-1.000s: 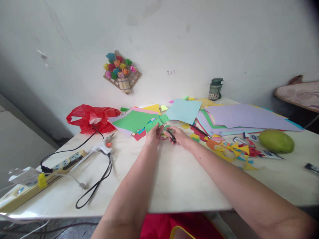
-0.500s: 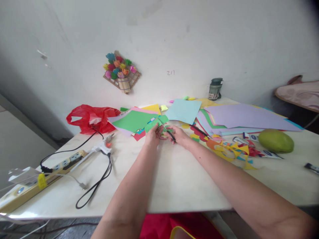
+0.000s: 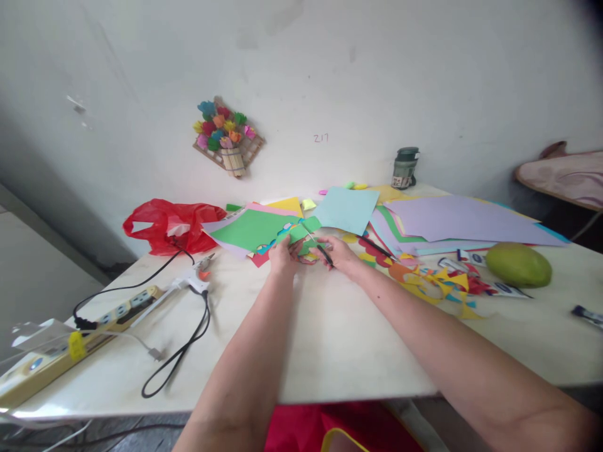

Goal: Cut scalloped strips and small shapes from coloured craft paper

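Note:
Near the middle of the table, my left hand (image 3: 284,253) is closed on a piece of green paper (image 3: 298,233). My right hand (image 3: 337,252) grips black-handled scissors (image 3: 324,253), and their blades lie against the green piece. Behind my left hand is a larger green sheet (image 3: 252,227), with small blue, red and white cut pieces along its edge. A light blue sheet (image 3: 347,208) lies just beyond my right hand. Red and yellow paper rounds (image 3: 377,252) and a long black pen-like tool (image 3: 377,247) are beside that hand.
To the left are a red plastic bag (image 3: 172,223), a glue gun (image 3: 200,276) with a looped cord and a power strip (image 3: 101,323). On the right lie yellow scraps (image 3: 424,285), glue tubes (image 3: 506,290), a green mango-like fruit (image 3: 518,264), purple sheets (image 3: 452,218) and a bottle (image 3: 404,168).
My left hand has shifted slightly left, and the green piece has turned a little against the scissors. My right hand stays at nearly the same place, still holding the scissors.

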